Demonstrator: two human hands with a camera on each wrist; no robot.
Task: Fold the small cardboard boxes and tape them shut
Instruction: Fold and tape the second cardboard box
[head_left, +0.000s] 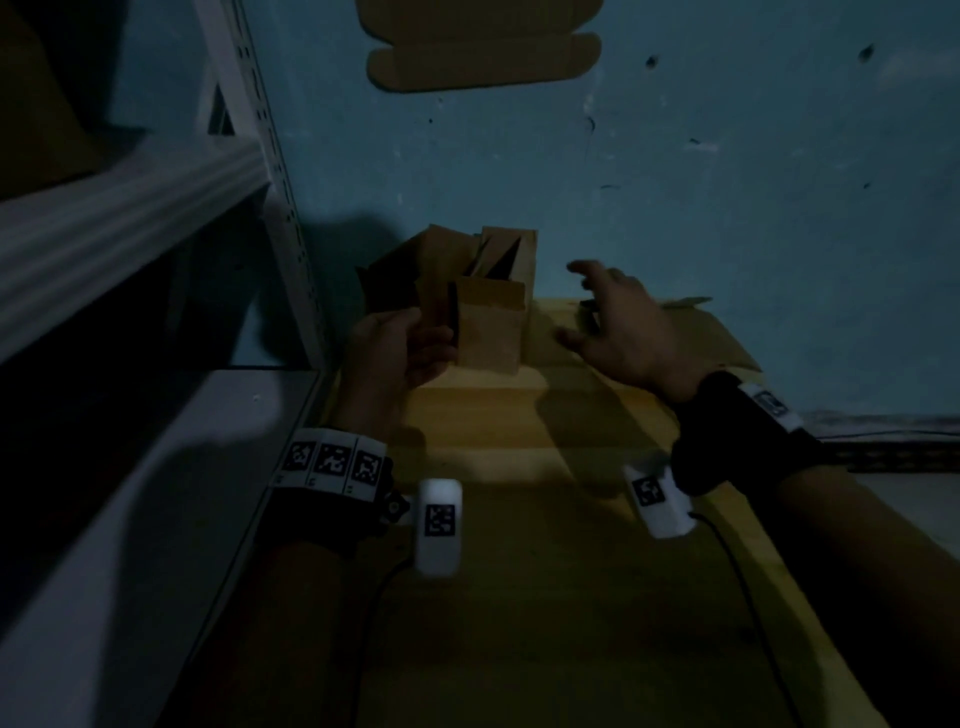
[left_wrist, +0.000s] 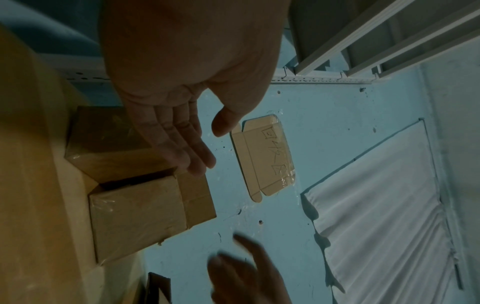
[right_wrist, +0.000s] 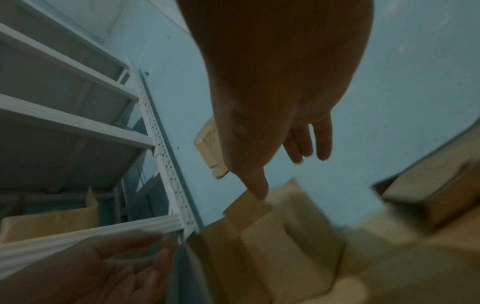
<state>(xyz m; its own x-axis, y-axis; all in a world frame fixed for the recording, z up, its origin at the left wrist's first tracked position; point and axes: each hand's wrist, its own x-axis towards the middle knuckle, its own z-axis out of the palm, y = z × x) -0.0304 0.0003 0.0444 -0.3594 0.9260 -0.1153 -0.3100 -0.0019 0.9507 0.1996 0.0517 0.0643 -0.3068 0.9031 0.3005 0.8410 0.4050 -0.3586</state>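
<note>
Several small brown cardboard boxes stand at the far end of the wooden table (head_left: 519, 545), against the blue wall. The nearest box (head_left: 491, 332) (left_wrist: 137, 216) is upright with shiny tape on its faces, and another box (left_wrist: 103, 142) stands behind it. My left hand (head_left: 415, 343) (left_wrist: 205, 148) is at the near box's left side, fingers straight, fingertips touching its top edge. My right hand (head_left: 602, 312) (right_wrist: 293, 148) hovers to the right of the boxes with fingers spread and holds nothing. The boxes (right_wrist: 285, 236) are blurred in the right wrist view.
A white metal shelf rack (head_left: 130, 208) stands along the table's left side. Flat cardboard blanks (head_left: 722, 338) lie on the table under and beyond my right hand. A flat cardboard piece (head_left: 483, 57) (left_wrist: 262, 156) is taped to the wall above.
</note>
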